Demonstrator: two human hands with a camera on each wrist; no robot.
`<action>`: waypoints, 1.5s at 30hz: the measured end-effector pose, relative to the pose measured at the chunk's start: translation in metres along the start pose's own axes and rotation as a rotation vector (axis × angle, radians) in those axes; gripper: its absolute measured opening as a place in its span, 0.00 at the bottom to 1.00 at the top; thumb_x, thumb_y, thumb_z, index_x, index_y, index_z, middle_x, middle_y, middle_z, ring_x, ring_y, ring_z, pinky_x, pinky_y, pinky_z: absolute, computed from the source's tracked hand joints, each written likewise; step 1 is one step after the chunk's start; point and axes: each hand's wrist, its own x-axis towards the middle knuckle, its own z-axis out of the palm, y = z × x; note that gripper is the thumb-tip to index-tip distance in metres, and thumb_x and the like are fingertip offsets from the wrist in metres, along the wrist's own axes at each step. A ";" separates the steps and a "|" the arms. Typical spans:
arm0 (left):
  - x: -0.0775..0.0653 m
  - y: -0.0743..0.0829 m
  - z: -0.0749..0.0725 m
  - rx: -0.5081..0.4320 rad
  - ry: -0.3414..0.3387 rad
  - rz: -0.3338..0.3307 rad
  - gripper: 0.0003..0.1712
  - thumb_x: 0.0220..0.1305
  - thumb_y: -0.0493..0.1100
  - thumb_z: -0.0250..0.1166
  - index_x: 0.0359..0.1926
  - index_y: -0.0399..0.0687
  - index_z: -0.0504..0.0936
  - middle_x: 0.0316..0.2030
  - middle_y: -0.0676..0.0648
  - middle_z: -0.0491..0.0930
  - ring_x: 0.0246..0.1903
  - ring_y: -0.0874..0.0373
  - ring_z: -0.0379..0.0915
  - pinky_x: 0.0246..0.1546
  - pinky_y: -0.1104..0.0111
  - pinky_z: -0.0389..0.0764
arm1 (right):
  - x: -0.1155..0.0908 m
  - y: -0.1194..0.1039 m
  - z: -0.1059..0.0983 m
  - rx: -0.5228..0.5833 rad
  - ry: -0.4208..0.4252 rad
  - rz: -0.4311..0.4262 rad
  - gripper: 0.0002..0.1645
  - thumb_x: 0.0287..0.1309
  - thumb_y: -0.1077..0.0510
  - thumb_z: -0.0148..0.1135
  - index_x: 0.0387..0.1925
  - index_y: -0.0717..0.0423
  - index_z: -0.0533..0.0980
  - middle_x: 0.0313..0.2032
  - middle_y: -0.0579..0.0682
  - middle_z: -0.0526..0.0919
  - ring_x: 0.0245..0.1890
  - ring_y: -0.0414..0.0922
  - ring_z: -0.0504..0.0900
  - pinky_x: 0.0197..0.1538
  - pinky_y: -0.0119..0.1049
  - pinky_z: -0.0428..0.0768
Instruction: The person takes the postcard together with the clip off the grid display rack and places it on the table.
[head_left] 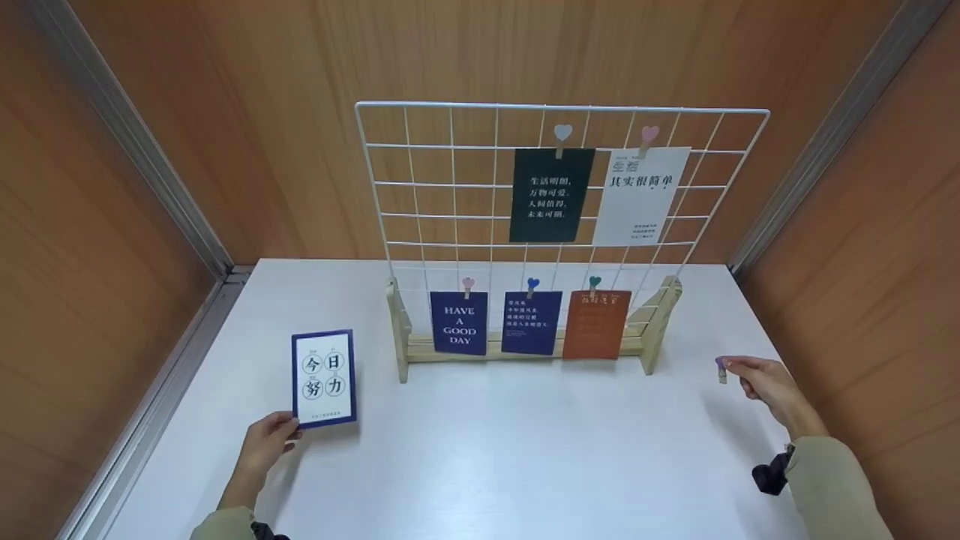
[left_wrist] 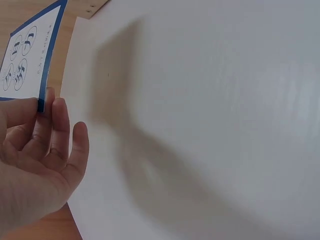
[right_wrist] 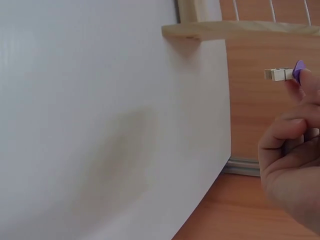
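My left hand [head_left: 264,444] pinches the lower left corner of a white card with a blue border [head_left: 324,379], held up above the table; its thumb and fingers also show at the card's corner in the left wrist view. Out to the right, my right hand [head_left: 771,391] pinches a small wooden clothespin [head_left: 722,371] by its purple top, the wooden end pointing away from the fingers [right_wrist: 282,135]. Between the hands stands a white wire grid [head_left: 431,184] on a wooden stand [head_left: 651,334], several cards clipped to it.
In the grid's upper right hang a dark green card [head_left: 553,196] and a white card [head_left: 640,217]. Below them are two blue cards, one reading "HAVE A GOOD DAY" [head_left: 459,324], and an orange card [head_left: 596,326]. Wooden walls [head_left: 300,60] enclose the white table [head_left: 480,442].
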 end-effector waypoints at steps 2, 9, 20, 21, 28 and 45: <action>0.004 -0.008 -0.001 0.026 0.001 0.000 0.22 0.65 0.47 0.49 0.51 0.34 0.68 0.40 0.41 0.75 0.38 0.54 0.73 0.38 0.63 0.74 | 0.000 0.006 -0.003 -0.013 0.003 0.011 0.30 0.58 0.49 0.54 0.48 0.73 0.69 0.19 0.42 0.66 0.17 0.35 0.63 0.23 0.28 0.66; -0.005 -0.008 -0.008 0.038 -0.014 -0.032 0.22 0.65 0.45 0.49 0.51 0.31 0.67 0.40 0.39 0.74 0.38 0.52 0.72 0.39 0.62 0.74 | -0.003 0.022 -0.011 -0.049 0.028 0.080 0.30 0.58 0.48 0.53 0.49 0.70 0.69 0.20 0.44 0.68 0.19 0.37 0.65 0.24 0.29 0.68; -0.056 0.053 -0.022 -0.020 -0.064 -0.122 0.22 0.63 0.38 0.49 0.51 0.22 0.63 0.38 0.35 0.74 0.35 0.51 0.72 0.35 0.65 0.75 | -0.002 0.040 -0.013 -0.079 0.059 0.114 0.26 0.59 0.51 0.52 0.48 0.72 0.69 0.21 0.44 0.68 0.20 0.37 0.66 0.24 0.29 0.68; -0.060 0.056 -0.023 -0.013 -0.075 -0.115 0.22 0.63 0.37 0.49 0.51 0.21 0.62 0.37 0.35 0.74 0.35 0.51 0.72 0.35 0.64 0.75 | -0.001 0.042 -0.012 -0.074 0.062 0.117 0.26 0.59 0.52 0.52 0.48 0.72 0.69 0.21 0.44 0.68 0.19 0.37 0.66 0.23 0.28 0.68; -0.065 0.059 -0.026 -0.028 -0.087 -0.106 0.22 0.63 0.36 0.48 0.50 0.18 0.62 0.32 0.40 0.75 0.30 0.55 0.73 0.32 0.65 0.75 | 0.003 0.056 -0.009 -0.077 0.076 0.136 0.25 0.59 0.53 0.52 0.48 0.71 0.70 0.20 0.44 0.70 0.19 0.36 0.66 0.22 0.28 0.68; -0.058 0.051 -0.026 0.010 -0.053 -0.256 0.21 0.63 0.36 0.49 0.51 0.22 0.64 0.30 0.43 0.76 0.28 0.59 0.72 0.29 0.69 0.75 | 0.002 0.078 0.002 -0.111 0.098 0.191 0.25 0.60 0.54 0.50 0.49 0.72 0.69 0.23 0.45 0.73 0.22 0.39 0.69 0.26 0.31 0.70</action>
